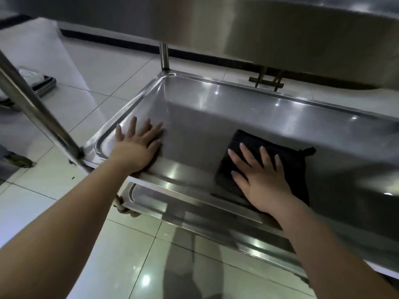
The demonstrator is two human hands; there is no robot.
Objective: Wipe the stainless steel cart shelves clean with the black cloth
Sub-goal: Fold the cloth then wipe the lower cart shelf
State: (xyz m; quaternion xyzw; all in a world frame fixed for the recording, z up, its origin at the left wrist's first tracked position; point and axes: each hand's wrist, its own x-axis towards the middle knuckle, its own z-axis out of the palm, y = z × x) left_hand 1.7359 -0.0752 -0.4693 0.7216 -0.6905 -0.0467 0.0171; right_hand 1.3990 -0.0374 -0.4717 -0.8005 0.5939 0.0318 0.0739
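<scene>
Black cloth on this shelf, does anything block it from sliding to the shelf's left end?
Only the left hand, resting flat on the shelf near that end. Nothing visible lies between it and the black cloth under the right hand.

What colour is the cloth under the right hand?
Black. The cloth lies flat under the right hand on the shelf; the head view shows it.

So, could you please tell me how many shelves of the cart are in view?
3: the top shelf overhead, the middle shelf under the left hand, right hand and black cloth, the bottom shelf beneath. More may be hidden.
</scene>
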